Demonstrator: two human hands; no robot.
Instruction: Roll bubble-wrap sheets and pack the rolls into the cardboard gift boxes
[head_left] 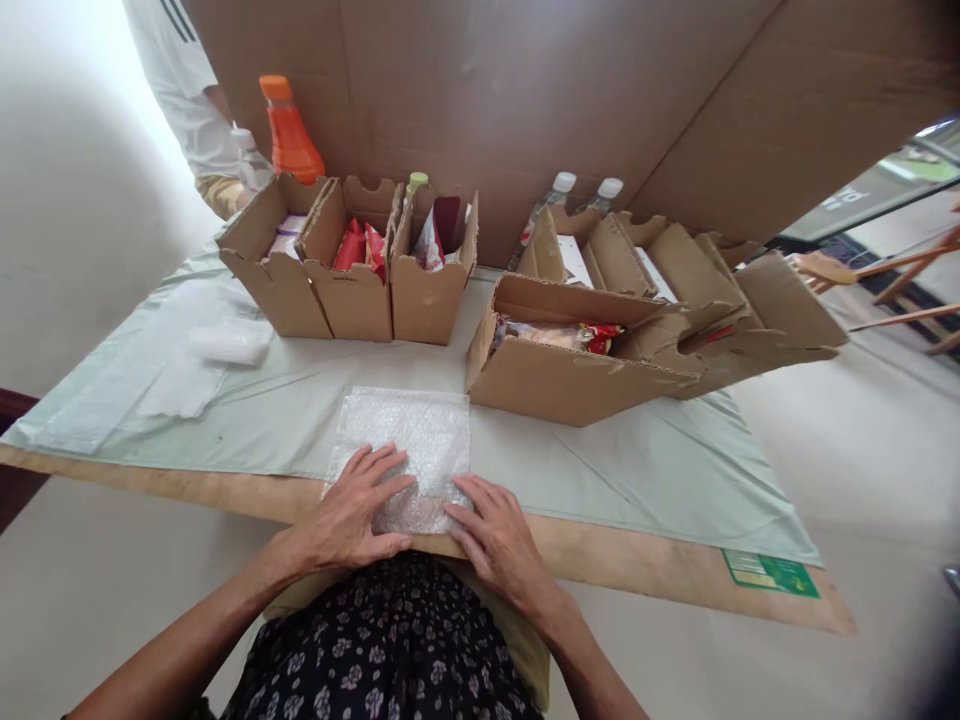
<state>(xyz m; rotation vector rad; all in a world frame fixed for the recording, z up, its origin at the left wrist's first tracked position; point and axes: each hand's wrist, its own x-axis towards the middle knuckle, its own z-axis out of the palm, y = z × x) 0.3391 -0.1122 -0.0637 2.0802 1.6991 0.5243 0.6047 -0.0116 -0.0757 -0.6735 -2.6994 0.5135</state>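
A sheet of clear bubble wrap lies flat at the front edge of the table, and both hands rest on it. My left hand is spread over its left part, fingers apart and pointing away from me. On the lower right corner lies my right hand, its fingers stretched out over the wrap. Neither hand grips anything. Just beyond the wrap to the right stands a long cardboard box with a wrapped packet inside.
Three cardboard bins stand at the back left, with packets inside. More cardboard bins are at the right. Behind them are an orange bottle and several clear bottles. Plastic wrapping lies at the left. A person's sleeve shows behind the cardboard wall.
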